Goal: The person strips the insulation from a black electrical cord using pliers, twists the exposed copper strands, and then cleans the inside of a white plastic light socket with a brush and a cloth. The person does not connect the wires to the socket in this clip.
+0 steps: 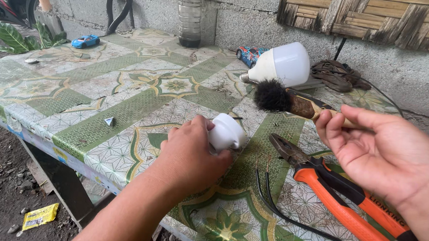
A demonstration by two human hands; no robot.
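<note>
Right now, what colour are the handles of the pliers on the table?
Orange with black trim on the pliers, seen best in the head view.

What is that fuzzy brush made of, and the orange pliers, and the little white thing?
The brush in the right hand looks like dark bristles on a worn wooden handle. The pliers look like dull grey metal with glossy orange and black grips, probably plastic or rubber. The small white part under the left hand looks like smooth plastic.

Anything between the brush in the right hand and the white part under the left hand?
Nothing visible. The brush in the right hand hangs above the table, with open space down to the white part gripped by the left hand. The pliers lie off to the side.
</note>
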